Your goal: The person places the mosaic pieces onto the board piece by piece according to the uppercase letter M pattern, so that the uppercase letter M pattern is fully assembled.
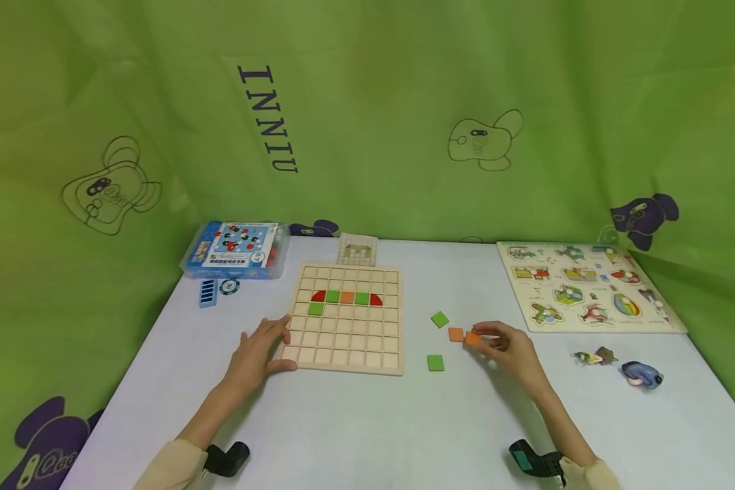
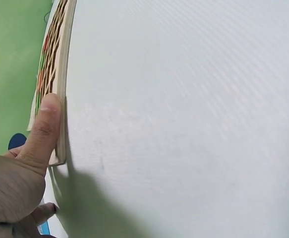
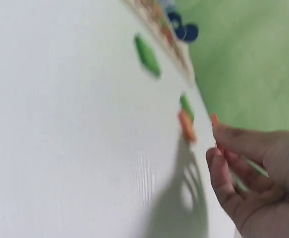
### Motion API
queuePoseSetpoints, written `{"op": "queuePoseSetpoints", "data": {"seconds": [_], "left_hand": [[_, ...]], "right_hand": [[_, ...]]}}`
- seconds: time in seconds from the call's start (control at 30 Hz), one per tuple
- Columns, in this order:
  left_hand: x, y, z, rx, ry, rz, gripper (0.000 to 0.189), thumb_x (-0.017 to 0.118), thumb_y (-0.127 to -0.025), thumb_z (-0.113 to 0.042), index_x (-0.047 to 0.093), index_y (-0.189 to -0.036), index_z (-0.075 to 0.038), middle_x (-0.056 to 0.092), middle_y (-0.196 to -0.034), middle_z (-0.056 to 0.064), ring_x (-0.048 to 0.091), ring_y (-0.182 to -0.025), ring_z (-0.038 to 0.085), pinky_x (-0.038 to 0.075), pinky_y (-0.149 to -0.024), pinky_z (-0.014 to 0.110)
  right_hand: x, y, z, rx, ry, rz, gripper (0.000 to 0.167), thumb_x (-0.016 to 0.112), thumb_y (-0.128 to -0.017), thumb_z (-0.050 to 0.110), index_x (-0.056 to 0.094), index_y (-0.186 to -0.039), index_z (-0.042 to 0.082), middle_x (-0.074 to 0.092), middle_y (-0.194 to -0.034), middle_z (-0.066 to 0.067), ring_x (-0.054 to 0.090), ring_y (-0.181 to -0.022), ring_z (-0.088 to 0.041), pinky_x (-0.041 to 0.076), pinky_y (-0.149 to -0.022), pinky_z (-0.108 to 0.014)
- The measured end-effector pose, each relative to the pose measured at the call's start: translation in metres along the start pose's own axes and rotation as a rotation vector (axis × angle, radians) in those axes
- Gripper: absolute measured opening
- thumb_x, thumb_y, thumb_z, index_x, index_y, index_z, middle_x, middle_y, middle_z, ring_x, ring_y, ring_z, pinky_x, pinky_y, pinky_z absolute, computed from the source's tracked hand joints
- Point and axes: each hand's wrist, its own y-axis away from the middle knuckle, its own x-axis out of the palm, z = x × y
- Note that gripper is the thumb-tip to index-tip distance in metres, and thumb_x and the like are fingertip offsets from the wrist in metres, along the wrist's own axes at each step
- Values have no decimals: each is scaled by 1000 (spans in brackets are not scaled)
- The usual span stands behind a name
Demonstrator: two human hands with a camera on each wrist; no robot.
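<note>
In the head view a wooden grid board (image 1: 349,344) lies flat. Its cells hold green square tiles (image 1: 315,309), an orange tile (image 1: 346,297) and two red quarter-round pieces (image 1: 376,299). My left hand (image 1: 254,357) holds the board's near left corner, the thumb (image 2: 45,124) lying along the front edge and the other fingers at the left side. Right of the board, my right hand (image 1: 508,350) pinches an orange square tile (image 1: 473,338) between thumb and fingertips. Just left of it lies another orange tile (image 1: 456,335), with two loose green tiles (image 1: 439,319) close by.
Behind the board is a small pattern card (image 1: 357,250). A clear plastic box (image 1: 235,250) stands at the back left, a blue card (image 1: 207,293) and round chip (image 1: 229,286) before it. At right are a picture puzzle board (image 1: 588,289) and small figurines (image 1: 642,375).
</note>
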Motion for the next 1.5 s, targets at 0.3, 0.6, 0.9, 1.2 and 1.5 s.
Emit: {"op": "queuePoseSetpoints", "data": {"seconds": [0.3,0.6,0.9,1.2,1.5], "left_hand": [[2,-6,-3,31,17,1,50,82,-61,-33,60,-98,-8,53,-134,20,44,-127,44,24,-89,81],[1,-8,-6,-4,25,-6,73,84,-61,-28,57,-123,1,56,-128,17,47,-125,41,22,-92,80],[2,-7,-5,-19,-1,9,83,83,-61,-29,52,-131,3,56,-128,18,48,-125,41,25,-92,79],[1,-5,-4,9,-12,-10,87,83,-61,-29,49,-134,5,59,-121,15,49,-124,38,28,-90,79],[-2,-3,-3,-17,-27,-10,75,83,-62,-29,57,-126,0,56,-130,18,45,-128,39,26,-93,78]], "right_hand": [[57,-18,48,156,-287,-54,31,70,-84,-3,62,-114,-6,65,-112,-23,65,-90,-19,51,-74,-14],[150,-54,88,-21,-371,20,26,70,-80,-10,66,-105,-4,68,-105,-19,66,-88,-31,55,-72,-22],[204,-72,112,-147,-239,64,25,70,-78,-13,66,-103,-8,68,-89,-18,62,-74,-19,51,-64,-17],[215,-77,118,-174,-252,52,30,69,-79,-14,63,-109,-10,68,-91,-22,67,-75,-25,55,-65,-21],[198,-73,119,-117,-323,107,29,68,-82,-11,62,-111,-9,67,-107,-22,69,-87,-30,56,-73,-23]]}}
